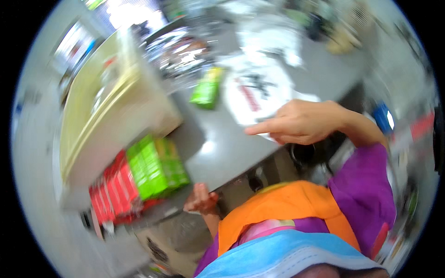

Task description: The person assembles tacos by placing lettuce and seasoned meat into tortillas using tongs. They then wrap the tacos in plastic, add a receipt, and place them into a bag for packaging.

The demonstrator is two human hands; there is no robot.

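Note:
Over the front edge of the grey table, my right hand has its index finger stretched out to the left and its other fingers curled. I see nothing held in it. A white plastic bag with red and dark print lies just beyond it. My left hand is low by the table edge, near the stacked green packs; motion smears its fingers, so any grip is unclear. Red packs lie beside the green ones. A single green pack rests next to the white bag.
A large cream-coloured plastic bin stands on the left with items inside. Shiny clear wrapping lies at the back of the grey table. Cardboard shows below the table's edge, and a blue object is at the right.

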